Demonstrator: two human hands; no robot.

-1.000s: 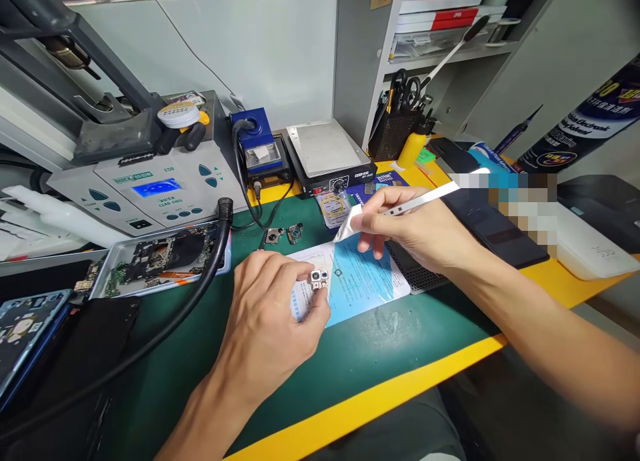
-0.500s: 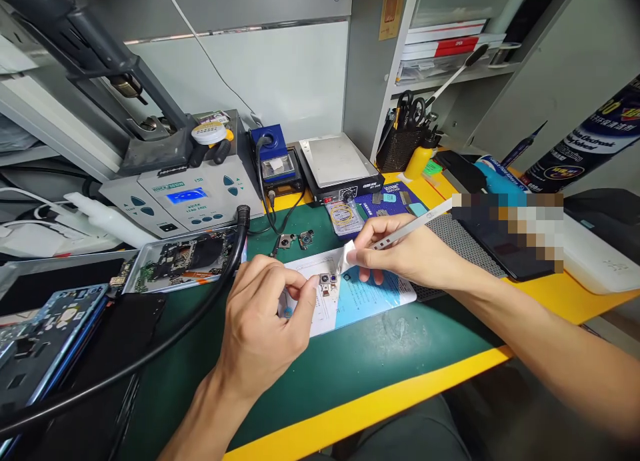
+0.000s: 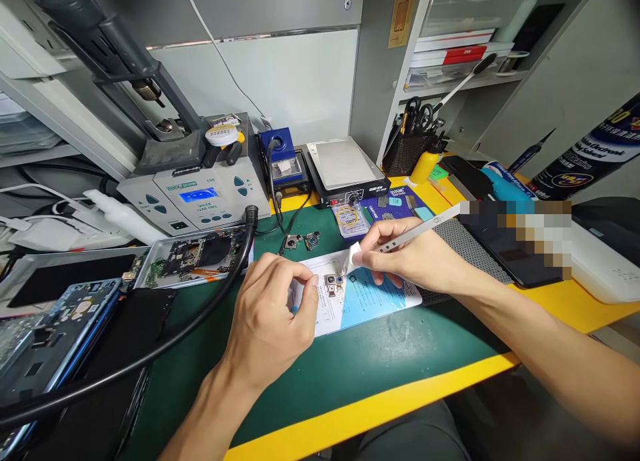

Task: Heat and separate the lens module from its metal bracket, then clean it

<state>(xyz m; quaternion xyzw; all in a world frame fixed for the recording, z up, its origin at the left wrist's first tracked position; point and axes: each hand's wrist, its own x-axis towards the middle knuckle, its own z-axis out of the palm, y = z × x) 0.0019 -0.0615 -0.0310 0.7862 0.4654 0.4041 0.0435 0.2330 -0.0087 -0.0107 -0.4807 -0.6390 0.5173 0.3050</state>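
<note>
A small phone camera module (image 3: pixel 331 279) lies on a white and blue printed card (image 3: pixel 370 307). My left hand (image 3: pixel 277 314) is just left of the module, thumb and index tips pinched close together; whether anything is between them is hidden. My right hand (image 3: pixel 405 254) pinches a folded white wipe (image 3: pixel 353 255), its tip down at the right side of the module. The same hand also holds a long, thin, pale flat tool (image 3: pixel 425 226), which slants up to the right across the hand. Two more camera modules, one of them a grey module (image 3: pixel 291 242), lie behind the card.
A grey soldering station (image 3: pixel 200 194) stands at the back left, its thick black hose (image 3: pixel 200 331) crossing the left side. A heating plate (image 3: pixel 345 167) is behind. Phone parts (image 3: pixel 200 254) fill trays at left. A black phone (image 3: pixel 515 247) lies right, on the yellow edge.
The view has shifted slightly, so the bench appears farther right. My left fingertips are a little farther from the camera module. My right hand keeps the wipe beside it.
</note>
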